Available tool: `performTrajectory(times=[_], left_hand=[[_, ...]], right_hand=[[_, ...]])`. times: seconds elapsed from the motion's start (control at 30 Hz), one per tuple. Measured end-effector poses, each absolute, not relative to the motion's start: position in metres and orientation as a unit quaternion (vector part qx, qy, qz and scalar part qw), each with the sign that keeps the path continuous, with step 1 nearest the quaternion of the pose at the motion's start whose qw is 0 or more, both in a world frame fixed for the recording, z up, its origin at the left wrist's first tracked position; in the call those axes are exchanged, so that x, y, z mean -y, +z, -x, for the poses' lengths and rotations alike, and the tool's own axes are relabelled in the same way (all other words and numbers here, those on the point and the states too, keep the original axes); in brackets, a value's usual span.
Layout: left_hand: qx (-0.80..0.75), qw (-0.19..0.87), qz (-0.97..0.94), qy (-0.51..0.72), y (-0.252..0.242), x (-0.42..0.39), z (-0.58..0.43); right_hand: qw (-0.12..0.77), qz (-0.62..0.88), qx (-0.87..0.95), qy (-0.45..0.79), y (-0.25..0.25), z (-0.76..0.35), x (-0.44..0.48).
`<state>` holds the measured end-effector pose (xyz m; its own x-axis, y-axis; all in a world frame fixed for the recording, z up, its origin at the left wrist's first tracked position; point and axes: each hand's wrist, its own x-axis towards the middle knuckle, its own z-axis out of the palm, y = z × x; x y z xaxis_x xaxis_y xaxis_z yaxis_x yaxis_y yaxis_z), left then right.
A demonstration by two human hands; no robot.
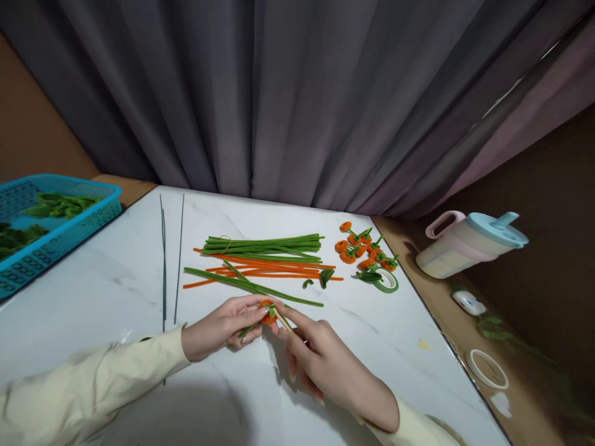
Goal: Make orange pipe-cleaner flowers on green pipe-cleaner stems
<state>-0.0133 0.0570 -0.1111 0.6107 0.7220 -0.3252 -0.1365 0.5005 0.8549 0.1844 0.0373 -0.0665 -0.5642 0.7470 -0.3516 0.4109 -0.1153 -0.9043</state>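
Observation:
My left hand (227, 322) is closed around a small orange pipe-cleaner flower (268, 319) with a green centre. A green stem end pokes out below its fingers. In my right hand (325, 356) is a thin pale stick (281, 319), pinched between thumb and fingers, its tip against the green part of the flower. Just beyond the hands lie green pipe cleaners (264, 244), orange pipe cleaners (279, 271) and a few loose green ones. Two little curled green leaf pieces (326, 277) rest near their right ends.
Finished orange flowers (348, 255) are heaped at the right beside a roll of green tape (389, 280). Dark wires (179, 260) lie left. A blue basket (88, 217) holds green pieces. A lidded cup (458, 248), white case (468, 303) and white tape roll (474, 365) stand right.

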Motion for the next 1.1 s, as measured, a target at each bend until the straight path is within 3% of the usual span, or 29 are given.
performTrajectory(times=[0.2, 0.37, 0.57, 0.77, 1.1], left_hand=[[-0.378, 0.781, -0.421, 0.265, -0.107, -0.056, 0.012], [-0.364, 0.784, -0.43, 0.261, -0.103, -0.057, 0.01], [-0.368, 0.787, -0.431, 0.244, -0.106, -0.057, 0.012], [-0.355, 0.771, -0.439, 0.294, -0.108, -0.055, 0.009], [-0.356, 0.775, -0.426, 0.301, -0.105, -0.055, 0.008]], right_hand=[[0.117, 0.45, 0.628, 0.624, -0.061, -0.182, -0.037], [0.067, 0.46, 0.71, 0.529, -0.056, -0.185, -0.036], [0.019, 0.457, 0.828, 0.324, -0.059, -0.186, -0.031], [-0.029, 0.468, 0.835, 0.288, -0.06, -0.183, -0.028], [-0.011, 0.452, 0.846, 0.284, -0.068, -0.184, -0.027]])
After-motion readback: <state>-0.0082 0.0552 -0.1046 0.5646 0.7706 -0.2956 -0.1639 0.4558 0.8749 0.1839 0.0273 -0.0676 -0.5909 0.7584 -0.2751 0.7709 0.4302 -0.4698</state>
